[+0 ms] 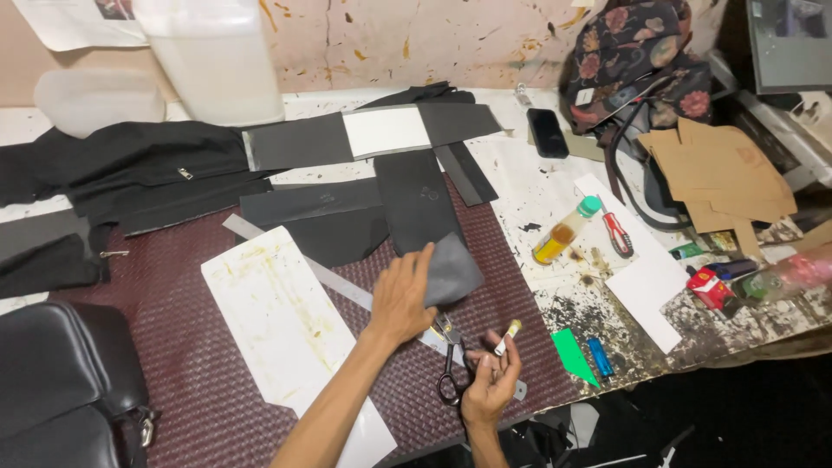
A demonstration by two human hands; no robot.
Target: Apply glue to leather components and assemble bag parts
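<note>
Left hand: the left hand (400,299) lies palm down, fingers (424,258) spread narrow over the edge of a dark grey leather piece (451,270), pressing it onto the maroon textured mat (191,347).
Right hand: the right hand (490,381) is turned palm up, its fingers curled and pinching a small white-and-yellow stick-like item (509,335) at the fingertips; what the item is cannot be told.
Leather piece: it lies near the middle of the mat, partly under the left hand, with one corner lifted.
Scissors: black-handled scissors (448,368) lie on the mat between the two hands, just beside the right hand.
Ruler: a metal ruler (329,279) runs slantwise under the left wrist.
White card: a stained white card (277,321) lies left of the left forearm.
Black pieces: cut black sheets (416,199) and black fabric with zips (139,165) lie further up the mat.
Table: the spattered table (537,186) carries a bottle of amber liquid (565,231), a red-handled screwdriver (617,234), a black phone (548,132), a blue lighter (600,356) and brown card patterns (719,173).
Bag: a black leather bag (61,381) sits at the lower left.
</note>
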